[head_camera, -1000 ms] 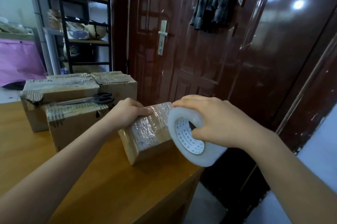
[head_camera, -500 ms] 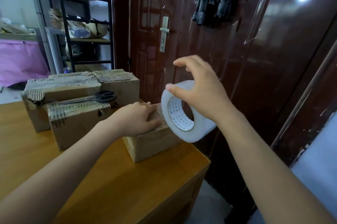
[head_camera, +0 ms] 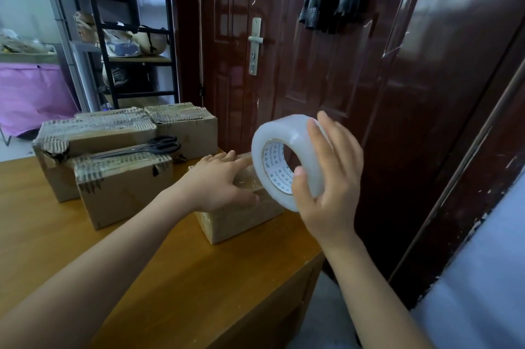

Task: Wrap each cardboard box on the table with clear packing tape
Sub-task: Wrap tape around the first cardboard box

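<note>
Two bare hands work at the centre of the frame: the left hand lies spread on top of a small cardboard box, fingers fairly straight and thumb down its near face, pressing it to the table, while the right hand grips a wide roll of clear packing tape — thumb on the near rim, fingers wrapped across the outer band — raised just above and right of the box's far end. Whether a strip runs from roll to box cannot be told here.

The wooden table fills the lower left of the frame, its corner falling away at lower centre beside a dark red door. At centre left, a cluster of larger cardboard boxes stands touching one another; their top edges show torn corrugation under a glossy film that looks like tape, so they appear already wrapped, though their far sides are hidden. The small box carries wrinkled, shiny tape over its top and near face — its wrapping looks well advanced but, judging by the raised roll, not closed off.

A pair of black-handled scissors rests on the boxes at centre left, apparently untouched — the cut that would free the roll seems still to come. No bare, unwrapped box is visible.
</note>
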A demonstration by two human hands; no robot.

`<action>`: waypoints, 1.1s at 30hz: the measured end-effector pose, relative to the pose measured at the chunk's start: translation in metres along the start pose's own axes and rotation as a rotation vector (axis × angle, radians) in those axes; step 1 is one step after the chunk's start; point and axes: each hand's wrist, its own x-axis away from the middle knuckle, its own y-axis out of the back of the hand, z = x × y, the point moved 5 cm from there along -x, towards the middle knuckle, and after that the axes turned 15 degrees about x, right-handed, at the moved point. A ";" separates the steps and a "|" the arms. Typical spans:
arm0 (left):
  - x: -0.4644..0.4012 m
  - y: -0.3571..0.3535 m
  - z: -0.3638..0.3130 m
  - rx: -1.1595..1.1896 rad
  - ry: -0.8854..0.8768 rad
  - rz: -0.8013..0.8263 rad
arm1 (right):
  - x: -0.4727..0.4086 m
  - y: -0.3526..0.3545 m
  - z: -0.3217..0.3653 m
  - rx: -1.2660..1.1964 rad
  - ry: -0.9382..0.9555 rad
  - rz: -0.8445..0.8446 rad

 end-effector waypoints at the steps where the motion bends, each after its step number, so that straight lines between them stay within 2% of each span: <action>1: 0.000 0.000 0.000 -0.007 -0.001 0.004 | 0.010 -0.002 -0.001 0.013 -0.015 -0.010; 5: -0.004 -0.001 -0.001 0.021 -0.037 0.003 | 0.028 -0.010 -0.010 -0.017 -0.101 -0.036; 9: -0.005 -0.002 0.000 -0.005 -0.067 0.020 | 0.019 -0.009 -0.013 0.004 -0.028 -0.009; 15: -0.005 -0.003 -0.002 -0.092 -0.051 0.098 | -0.003 -0.001 -0.006 0.147 0.040 0.190; 23: -0.003 -0.003 -0.004 -0.096 -0.004 0.054 | -0.026 0.014 0.006 0.254 0.037 0.620; 27: -0.001 -0.002 -0.005 -0.098 0.004 0.032 | -0.028 0.028 0.004 0.357 0.044 0.905; 33: 0.001 -0.001 -0.007 -0.081 0.019 0.038 | -0.013 0.019 0.006 0.522 0.245 1.400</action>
